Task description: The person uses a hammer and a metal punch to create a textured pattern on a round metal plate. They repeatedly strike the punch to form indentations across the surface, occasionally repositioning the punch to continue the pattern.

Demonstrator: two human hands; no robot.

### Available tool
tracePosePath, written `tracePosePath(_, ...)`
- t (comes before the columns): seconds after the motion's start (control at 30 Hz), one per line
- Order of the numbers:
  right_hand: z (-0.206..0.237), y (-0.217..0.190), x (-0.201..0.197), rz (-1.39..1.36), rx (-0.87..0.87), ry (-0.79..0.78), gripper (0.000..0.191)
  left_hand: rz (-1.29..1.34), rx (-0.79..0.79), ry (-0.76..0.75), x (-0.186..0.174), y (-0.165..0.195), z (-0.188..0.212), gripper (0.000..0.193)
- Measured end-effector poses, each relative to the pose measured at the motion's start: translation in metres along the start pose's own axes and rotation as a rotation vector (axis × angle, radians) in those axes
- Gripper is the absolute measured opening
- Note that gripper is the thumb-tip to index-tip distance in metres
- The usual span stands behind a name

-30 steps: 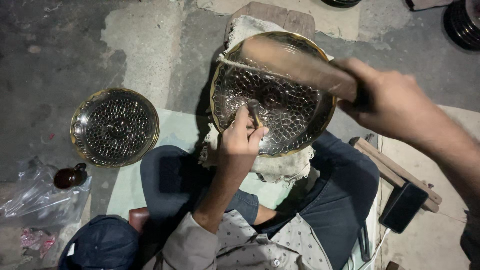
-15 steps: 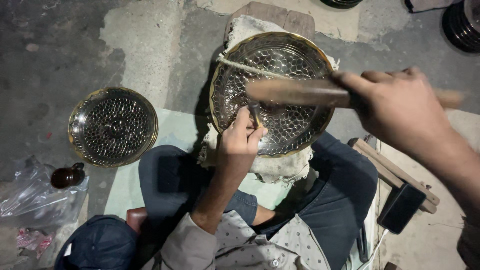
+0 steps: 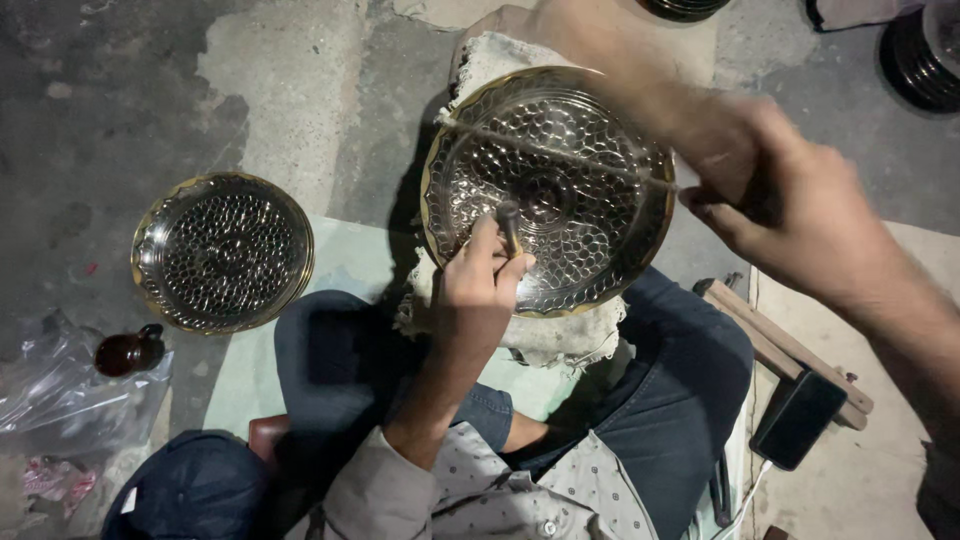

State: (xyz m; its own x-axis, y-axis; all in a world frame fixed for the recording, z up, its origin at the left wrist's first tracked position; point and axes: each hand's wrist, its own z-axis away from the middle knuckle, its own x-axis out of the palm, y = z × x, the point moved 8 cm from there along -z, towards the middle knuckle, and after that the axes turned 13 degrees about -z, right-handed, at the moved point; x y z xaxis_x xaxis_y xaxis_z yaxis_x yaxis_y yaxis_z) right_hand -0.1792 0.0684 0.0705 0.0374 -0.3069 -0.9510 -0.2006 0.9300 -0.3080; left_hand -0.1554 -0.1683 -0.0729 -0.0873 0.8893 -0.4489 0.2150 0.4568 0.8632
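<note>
Dimpled bowl: a large shiny metal bowl (image 3: 560, 185) with a hammered pattern and brass-coloured rim, upper middle of the frame, resting on a frayed cloth pad (image 3: 555, 335) over the person's lap.
Punch: a short dark metal punch (image 3: 509, 226) stands on the bowl's inner surface, left of its centre.
Left hand: the left hand (image 3: 480, 290) is closed in a pinch around the punch, fingertips on the bowl.
Right hand: the right hand (image 3: 790, 215), at the right of the frame, is curled tight around a blurred handle; what it holds is too smeared to tell.
Second bowl: a smaller dimpled bowl (image 3: 222, 250) lies on the concrete floor (image 3: 120, 100) at left, well apart.
Lower left: a small dark bottle (image 3: 128, 352) beside a clear plastic bag (image 3: 60, 400).
Lower right: a dark phone (image 3: 797, 418) just beside wooden sticks (image 3: 790, 350).
</note>
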Motion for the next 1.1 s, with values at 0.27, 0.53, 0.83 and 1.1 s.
tracePosePath(0.27, 0.044, -0.006, -0.001, 0.433, 0.056, -0.074, 0.066, -0.052, -0.076, 0.114, -0.026, -0.004, 0.001, 0.026)
tracePosePath(0.53, 0.061, 0.052, 0.035, -0.438, 0.074, 0.271, 0.061, -0.3, -0.046, 0.263, -0.079, -0.033, -0.015, 0.028)
tracePosePath(0.83, 0.028, 0.086, 0.094, -1.229, 0.133, 0.322, 0.071, -0.129, 0.162, 0.082, -0.063, -0.035, -0.083, 0.03)
tracePosePath(1.1, 0.03, 0.089, 0.1, -1.207, 0.185, 0.367, 0.062, -0.075, -0.149, -0.025, -0.037, -0.064, -0.129, 0.048)
